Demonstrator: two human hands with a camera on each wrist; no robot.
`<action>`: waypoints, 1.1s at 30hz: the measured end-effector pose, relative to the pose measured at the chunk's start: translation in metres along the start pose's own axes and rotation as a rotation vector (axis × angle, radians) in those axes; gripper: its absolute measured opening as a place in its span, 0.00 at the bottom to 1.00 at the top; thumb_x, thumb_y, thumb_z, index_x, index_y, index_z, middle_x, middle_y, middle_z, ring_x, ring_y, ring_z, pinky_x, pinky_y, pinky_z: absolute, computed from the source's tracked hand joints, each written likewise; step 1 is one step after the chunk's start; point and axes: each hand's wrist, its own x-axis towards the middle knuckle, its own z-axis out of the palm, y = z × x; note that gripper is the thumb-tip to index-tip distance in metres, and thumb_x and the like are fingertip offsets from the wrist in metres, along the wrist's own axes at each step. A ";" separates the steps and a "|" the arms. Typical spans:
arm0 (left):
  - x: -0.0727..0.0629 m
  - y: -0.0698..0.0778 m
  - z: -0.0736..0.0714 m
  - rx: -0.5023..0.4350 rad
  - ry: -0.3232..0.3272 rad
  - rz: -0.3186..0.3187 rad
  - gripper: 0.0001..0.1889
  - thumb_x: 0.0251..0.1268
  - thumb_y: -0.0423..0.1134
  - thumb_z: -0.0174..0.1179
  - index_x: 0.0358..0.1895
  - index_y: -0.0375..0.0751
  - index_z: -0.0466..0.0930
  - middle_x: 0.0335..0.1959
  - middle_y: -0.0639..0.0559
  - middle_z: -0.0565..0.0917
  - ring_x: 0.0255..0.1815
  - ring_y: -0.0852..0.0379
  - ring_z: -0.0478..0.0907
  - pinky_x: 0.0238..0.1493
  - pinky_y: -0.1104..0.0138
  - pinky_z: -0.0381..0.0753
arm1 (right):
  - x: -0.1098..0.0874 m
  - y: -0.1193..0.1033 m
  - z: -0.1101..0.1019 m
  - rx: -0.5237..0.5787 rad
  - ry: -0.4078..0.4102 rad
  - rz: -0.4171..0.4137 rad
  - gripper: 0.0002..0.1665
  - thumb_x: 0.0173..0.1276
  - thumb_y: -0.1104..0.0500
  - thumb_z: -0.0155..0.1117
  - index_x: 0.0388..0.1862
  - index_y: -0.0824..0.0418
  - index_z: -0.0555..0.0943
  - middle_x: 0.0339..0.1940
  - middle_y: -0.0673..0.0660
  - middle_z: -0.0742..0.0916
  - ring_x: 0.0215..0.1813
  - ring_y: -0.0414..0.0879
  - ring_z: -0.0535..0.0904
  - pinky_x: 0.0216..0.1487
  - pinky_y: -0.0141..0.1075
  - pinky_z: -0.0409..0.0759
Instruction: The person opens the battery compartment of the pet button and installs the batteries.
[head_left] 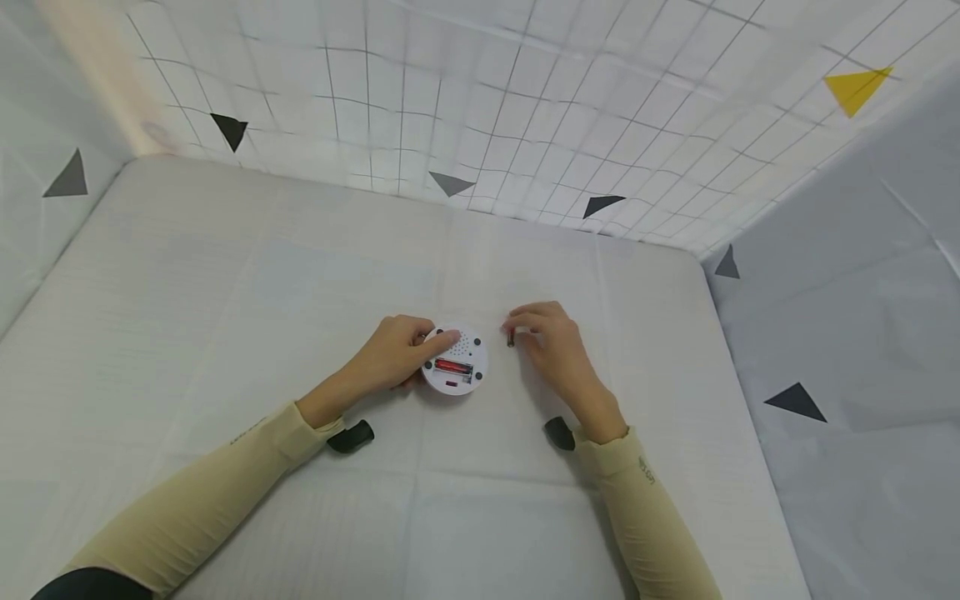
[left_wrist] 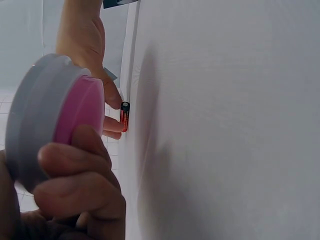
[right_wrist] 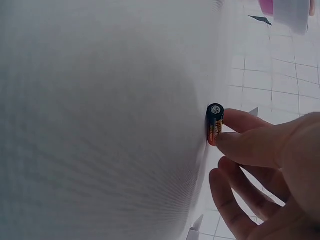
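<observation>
My left hand (head_left: 397, 350) grips a round white device (head_left: 474, 354), its thumb lying across the upturned face. That face has small speaker holes, dark round feet and an uncovered battery compartment with a red battery (head_left: 453, 367) in it. In the left wrist view, the device's other side is a pink dome (left_wrist: 82, 107) with curled fingers against it. To the right of the device, my right hand (head_left: 555, 346) pinches a black-and-orange battery (right_wrist: 215, 125) between thumb and forefinger, close to the table surface. Whether this battery touches the table I cannot tell.
A white sheet covers the table (head_left: 300, 250). Behind it stands a white wall with a grid of lines (head_left: 480, 125), and a grey side panel (head_left: 847, 333) rises at the right. Dark triangles and a yellow triangle (head_left: 857, 89) mark the walls.
</observation>
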 end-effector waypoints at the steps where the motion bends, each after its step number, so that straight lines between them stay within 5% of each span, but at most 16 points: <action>1: 0.000 0.000 0.000 -0.001 0.000 0.000 0.25 0.78 0.59 0.58 0.28 0.42 0.75 0.12 0.54 0.74 0.10 0.55 0.72 0.18 0.68 0.67 | 0.000 0.001 0.001 -0.006 -0.011 -0.009 0.15 0.67 0.78 0.68 0.44 0.62 0.91 0.55 0.58 0.90 0.61 0.55 0.80 0.63 0.50 0.81; 7: -0.001 0.001 0.000 -0.006 0.001 0.003 0.26 0.78 0.59 0.59 0.27 0.42 0.73 0.11 0.53 0.74 0.09 0.54 0.72 0.17 0.68 0.67 | 0.001 0.002 0.001 -0.017 -0.037 -0.025 0.12 0.65 0.75 0.72 0.41 0.61 0.91 0.54 0.57 0.90 0.61 0.55 0.79 0.66 0.51 0.79; 15: -0.001 0.002 0.000 -0.012 -0.002 0.006 0.25 0.78 0.58 0.59 0.27 0.42 0.74 0.10 0.54 0.73 0.09 0.55 0.72 0.16 0.68 0.67 | 0.000 -0.001 -0.001 -0.035 -0.069 0.015 0.10 0.65 0.70 0.76 0.41 0.58 0.90 0.41 0.53 0.91 0.51 0.50 0.80 0.57 0.46 0.80; 33: -0.001 0.003 0.000 0.004 -0.006 -0.006 0.24 0.78 0.58 0.59 0.29 0.42 0.77 0.12 0.54 0.75 0.10 0.56 0.72 0.17 0.68 0.68 | -0.001 -0.003 -0.001 -0.030 -0.083 0.024 0.08 0.66 0.67 0.78 0.42 0.58 0.91 0.41 0.52 0.91 0.48 0.48 0.83 0.52 0.44 0.82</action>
